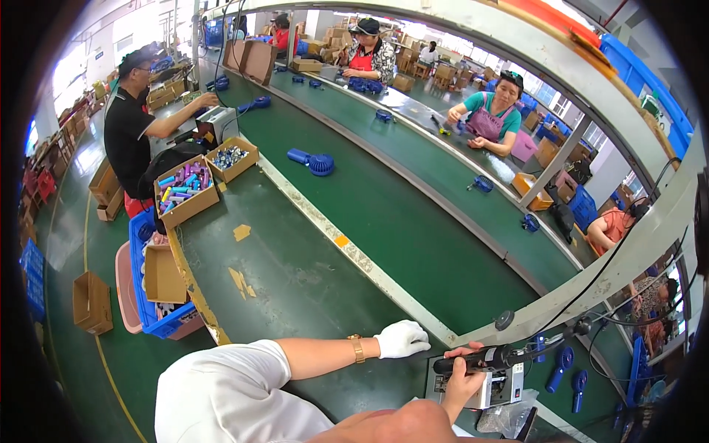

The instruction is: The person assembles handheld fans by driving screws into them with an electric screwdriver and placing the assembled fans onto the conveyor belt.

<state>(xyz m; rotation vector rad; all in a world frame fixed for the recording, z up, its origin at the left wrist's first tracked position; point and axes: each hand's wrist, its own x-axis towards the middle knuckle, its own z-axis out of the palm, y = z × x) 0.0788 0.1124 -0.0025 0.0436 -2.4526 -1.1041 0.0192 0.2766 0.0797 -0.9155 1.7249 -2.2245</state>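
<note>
My left hand (402,340) wears a white glove and rests on the green worktop at the conveyor's edge. Its fingers are curled together, and whatever they may hold is hidden. A gold-coloured watch (357,348) circles that wrist. My bare right hand (461,382) is wrapped round a black electric screwdriver (487,359) lying roughly level. Beneath the tool stands a small white and grey bench machine (502,387) with a switch on its side. Beside the machine is a clear plastic bag (508,419) of small parts.
A green conveyor belt (384,214) carries a blue handheld fan (320,164). More blue fans (563,368) lie right of the machine. Cartons of coloured cylinders (185,190) and small metal parts (230,156) stand left. Co-workers (493,118) sit across the belt; another person (133,125) stands left. A metal frame (591,277) crosses right.
</note>
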